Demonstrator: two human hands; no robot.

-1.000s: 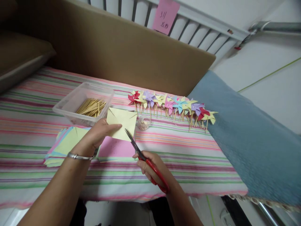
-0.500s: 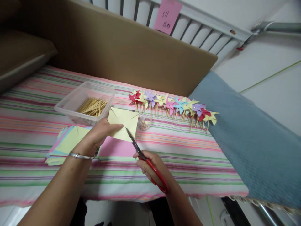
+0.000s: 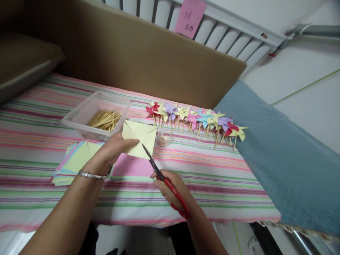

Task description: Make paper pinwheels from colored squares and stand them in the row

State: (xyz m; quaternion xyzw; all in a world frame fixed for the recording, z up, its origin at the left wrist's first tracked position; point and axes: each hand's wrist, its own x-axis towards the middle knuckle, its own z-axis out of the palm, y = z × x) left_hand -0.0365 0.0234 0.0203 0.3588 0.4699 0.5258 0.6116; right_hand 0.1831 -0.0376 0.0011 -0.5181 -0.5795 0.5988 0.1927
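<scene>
My left hand [image 3: 120,147] pinches a square of pale yellow paper [image 3: 139,136] by its left side, thumb on top. Slits run in from the paper's upper corners. In my right hand [image 3: 170,186] is a pair of red-handled scissors [image 3: 179,200], its dark blades lying over the paper's lower right corner and pointing toward the middle. Under the yellow square, a pink paper sheet [image 3: 132,166] lies on the striped cloth. Left of my left wrist is a stack of coloured paper squares [image 3: 77,161], partly hidden by my forearm.
A clear plastic box [image 3: 73,122] holds many wooden sticks [image 3: 105,120]. Beside the yellow paper stands a small clear cup [image 3: 164,138] with tiny pieces. Several paper pinwheels [image 3: 192,118] lie in a row before a cardboard panel [image 3: 148,60]. Blue fabric [image 3: 287,152] is at the right.
The hands, paper and scissors keep almost the same position. The scissor handles look drawn very slightly closer together.
</scene>
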